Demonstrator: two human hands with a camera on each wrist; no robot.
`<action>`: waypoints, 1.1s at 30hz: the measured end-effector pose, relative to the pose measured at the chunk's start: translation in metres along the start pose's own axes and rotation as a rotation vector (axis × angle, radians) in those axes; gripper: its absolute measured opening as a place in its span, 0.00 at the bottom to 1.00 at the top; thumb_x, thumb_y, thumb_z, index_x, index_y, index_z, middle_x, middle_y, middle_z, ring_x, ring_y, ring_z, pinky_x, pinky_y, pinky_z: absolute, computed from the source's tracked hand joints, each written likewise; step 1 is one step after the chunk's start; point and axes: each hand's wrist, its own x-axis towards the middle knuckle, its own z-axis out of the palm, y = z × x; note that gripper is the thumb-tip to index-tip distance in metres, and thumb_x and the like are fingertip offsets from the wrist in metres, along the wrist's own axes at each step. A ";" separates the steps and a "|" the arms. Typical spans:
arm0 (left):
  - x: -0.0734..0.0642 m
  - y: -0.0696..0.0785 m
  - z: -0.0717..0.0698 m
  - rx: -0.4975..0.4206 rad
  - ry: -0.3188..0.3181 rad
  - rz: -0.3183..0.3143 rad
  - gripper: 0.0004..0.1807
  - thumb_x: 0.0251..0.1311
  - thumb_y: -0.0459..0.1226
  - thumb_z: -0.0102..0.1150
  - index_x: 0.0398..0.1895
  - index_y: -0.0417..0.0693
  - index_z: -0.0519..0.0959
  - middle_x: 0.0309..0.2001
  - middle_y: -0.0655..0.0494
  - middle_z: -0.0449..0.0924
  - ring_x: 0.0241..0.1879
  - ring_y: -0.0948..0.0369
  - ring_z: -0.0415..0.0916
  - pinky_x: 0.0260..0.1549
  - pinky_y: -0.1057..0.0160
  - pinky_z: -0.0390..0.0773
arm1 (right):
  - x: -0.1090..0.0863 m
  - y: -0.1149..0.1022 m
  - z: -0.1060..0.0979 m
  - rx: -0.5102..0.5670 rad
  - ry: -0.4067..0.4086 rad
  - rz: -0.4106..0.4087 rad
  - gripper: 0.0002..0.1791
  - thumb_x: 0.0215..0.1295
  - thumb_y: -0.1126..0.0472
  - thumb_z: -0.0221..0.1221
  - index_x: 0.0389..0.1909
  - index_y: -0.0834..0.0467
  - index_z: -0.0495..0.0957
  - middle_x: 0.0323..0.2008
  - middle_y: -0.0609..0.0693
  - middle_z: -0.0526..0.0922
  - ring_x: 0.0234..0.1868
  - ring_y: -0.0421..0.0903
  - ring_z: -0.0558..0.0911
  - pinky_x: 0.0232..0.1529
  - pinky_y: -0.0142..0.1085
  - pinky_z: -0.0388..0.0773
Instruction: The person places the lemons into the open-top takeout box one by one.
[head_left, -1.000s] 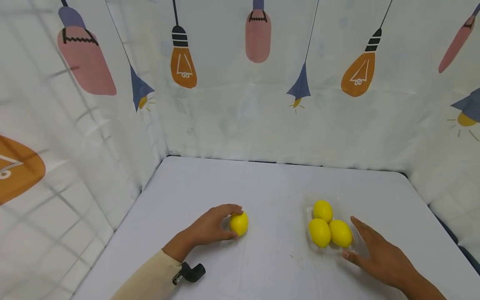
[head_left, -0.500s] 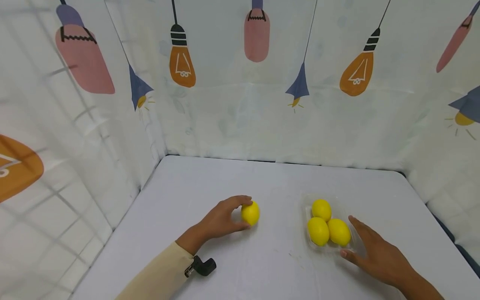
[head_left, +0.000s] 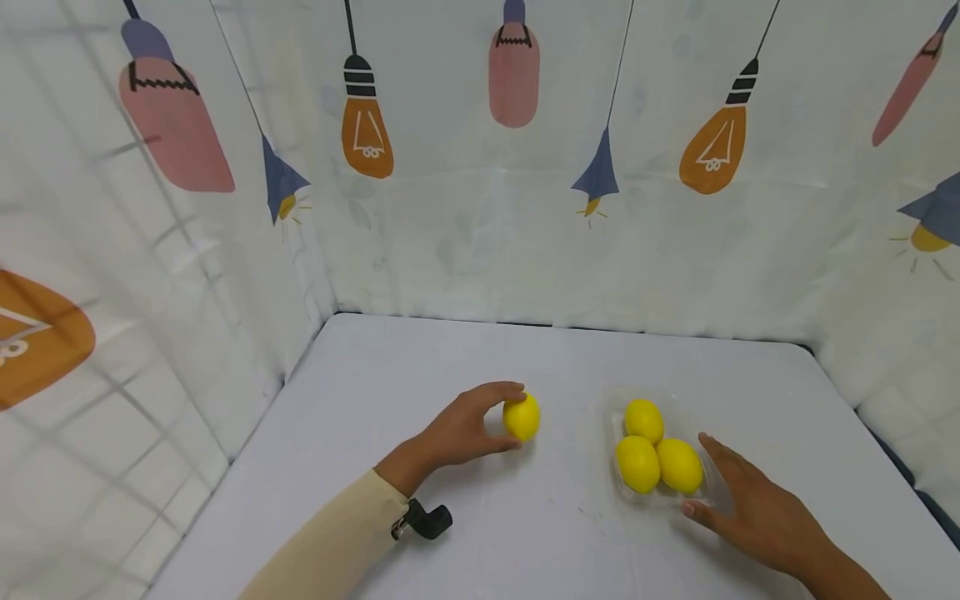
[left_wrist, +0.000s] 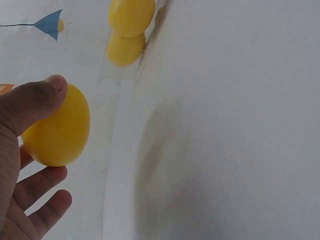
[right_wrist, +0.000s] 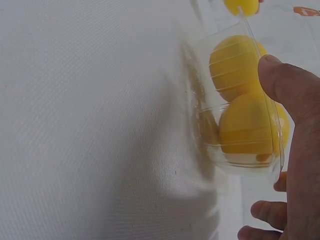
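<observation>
My left hand (head_left: 465,427) pinches a yellow lemon (head_left: 522,417) between thumb and fingers, left of the container. In the left wrist view, that lemon (left_wrist: 62,127) is raised off the white tabletop, with the thumb across its near side and fingertips under it. A clear plastic container (head_left: 613,479) holds three more lemons (head_left: 638,464) grouped together. Alongside its right edge lies my right hand (head_left: 761,508), fingers extended and thumb apart. The right wrist view has the right thumb (right_wrist: 282,80) at the container's rim (right_wrist: 270,115), its other fingers loosely spread beyond.
The white table (head_left: 420,358) reaches back to a white curtain (head_left: 480,233) printed with hanging lamps and bulbs. More curtain encloses the left and right sides. A black wrist mount (head_left: 423,521) sticks out from the left sleeve (head_left: 337,533).
My left hand has carried the lemon rightward and slightly farther back, closer to the container. The right hand and the container's lemons have stayed in place.
</observation>
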 end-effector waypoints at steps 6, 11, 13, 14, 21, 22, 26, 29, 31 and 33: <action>0.010 0.005 0.005 -0.004 -0.011 0.007 0.36 0.56 0.44 0.78 0.68 0.53 0.74 0.71 0.63 0.70 0.71 0.61 0.65 0.69 0.55 0.67 | 0.001 0.001 -0.001 -0.011 -0.014 0.012 0.63 0.58 0.20 0.55 0.82 0.57 0.48 0.73 0.69 0.62 0.67 0.71 0.68 0.49 0.70 0.74; 0.018 0.010 0.009 -0.002 -0.017 0.023 0.37 0.56 0.44 0.78 0.69 0.53 0.74 0.72 0.63 0.70 0.71 0.60 0.65 0.69 0.54 0.67 | 0.001 0.001 -0.001 -0.015 -0.016 0.016 0.63 0.57 0.19 0.55 0.81 0.58 0.49 0.73 0.69 0.62 0.67 0.71 0.68 0.49 0.70 0.74; 0.021 0.011 0.011 -0.004 -0.021 0.021 0.37 0.56 0.45 0.78 0.70 0.53 0.74 0.72 0.63 0.69 0.71 0.61 0.65 0.69 0.55 0.67 | 0.001 0.001 -0.001 -0.016 -0.017 0.017 0.63 0.57 0.19 0.55 0.81 0.58 0.50 0.73 0.69 0.62 0.67 0.71 0.68 0.50 0.70 0.74; 0.023 0.012 0.011 -0.005 -0.025 0.019 0.38 0.56 0.45 0.78 0.70 0.54 0.73 0.72 0.63 0.69 0.71 0.61 0.65 0.69 0.56 0.67 | 0.001 0.001 -0.001 -0.016 -0.016 0.017 0.63 0.57 0.19 0.55 0.81 0.58 0.50 0.73 0.69 0.62 0.67 0.71 0.68 0.50 0.70 0.74; 0.033 0.016 0.018 0.006 -0.043 0.037 0.37 0.57 0.46 0.77 0.69 0.53 0.73 0.71 0.61 0.70 0.71 0.61 0.65 0.70 0.57 0.66 | 0.002 0.001 -0.001 -0.017 -0.019 0.024 0.64 0.56 0.18 0.54 0.81 0.58 0.50 0.73 0.69 0.62 0.67 0.71 0.68 0.49 0.70 0.74; 0.034 0.016 0.019 0.008 -0.044 0.040 0.37 0.57 0.46 0.77 0.69 0.53 0.74 0.71 0.61 0.70 0.72 0.61 0.65 0.69 0.57 0.66 | 0.002 0.001 -0.001 -0.017 -0.022 0.024 0.64 0.56 0.18 0.54 0.81 0.58 0.50 0.73 0.69 0.61 0.67 0.71 0.68 0.49 0.70 0.74; 0.039 0.017 0.023 0.011 -0.052 0.043 0.37 0.57 0.47 0.77 0.69 0.53 0.74 0.71 0.62 0.70 0.72 0.62 0.64 0.70 0.58 0.66 | 0.002 0.000 -0.001 -0.017 -0.023 0.025 0.64 0.56 0.18 0.54 0.81 0.58 0.50 0.73 0.70 0.61 0.67 0.72 0.68 0.49 0.70 0.74; 0.042 0.018 0.027 0.013 -0.058 0.033 0.37 0.57 0.48 0.76 0.70 0.54 0.74 0.72 0.64 0.69 0.72 0.63 0.63 0.70 0.59 0.65 | 0.002 0.000 -0.001 -0.019 -0.019 0.023 0.64 0.57 0.18 0.55 0.81 0.58 0.49 0.73 0.70 0.62 0.67 0.71 0.68 0.49 0.70 0.74; 0.044 0.019 0.029 0.010 -0.062 0.026 0.37 0.58 0.48 0.76 0.70 0.55 0.74 0.72 0.65 0.69 0.72 0.64 0.63 0.70 0.60 0.65 | 0.002 0.000 -0.001 -0.021 -0.015 0.021 0.63 0.57 0.19 0.55 0.81 0.58 0.49 0.73 0.69 0.62 0.67 0.71 0.68 0.49 0.70 0.74; 0.046 0.020 0.032 0.007 -0.065 0.023 0.37 0.58 0.48 0.76 0.70 0.55 0.73 0.72 0.65 0.68 0.72 0.64 0.63 0.70 0.60 0.65 | 0.002 0.000 0.000 -0.020 -0.012 0.020 0.63 0.57 0.19 0.55 0.81 0.57 0.49 0.73 0.69 0.62 0.67 0.71 0.68 0.49 0.70 0.74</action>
